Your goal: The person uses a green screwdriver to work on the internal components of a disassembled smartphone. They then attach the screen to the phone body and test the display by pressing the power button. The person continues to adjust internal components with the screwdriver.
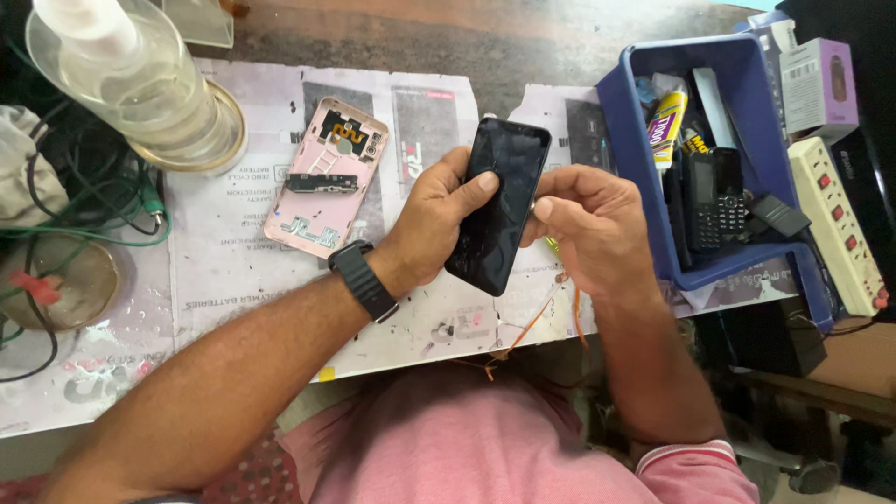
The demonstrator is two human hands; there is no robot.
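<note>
My left hand (pixel 437 222) grips a black smartphone screen panel (pixel 497 203) from its left edge, thumb lying across the glass. The panel tilts upright above the paper-covered worktable (pixel 224 271). At the panel's right edge, my right hand (pixel 590 224) pinches with its fingertips; a thin tool may be between them, but I cannot tell. A black watch sits on my left wrist (pixel 364 278). To the left lies a pink phone back frame (pixel 325 177), open side up, with circuit parts showing.
A blue plastic tray (pixel 627 131) at the right holds a black keypad phone (pixel 714 196), a yellow glue tube and other bits. A white power strip (pixel 838 224) lies beyond it. At top left stands a clear bottle (pixel 140 79), with tangled cables (pixel 84 201) below it.
</note>
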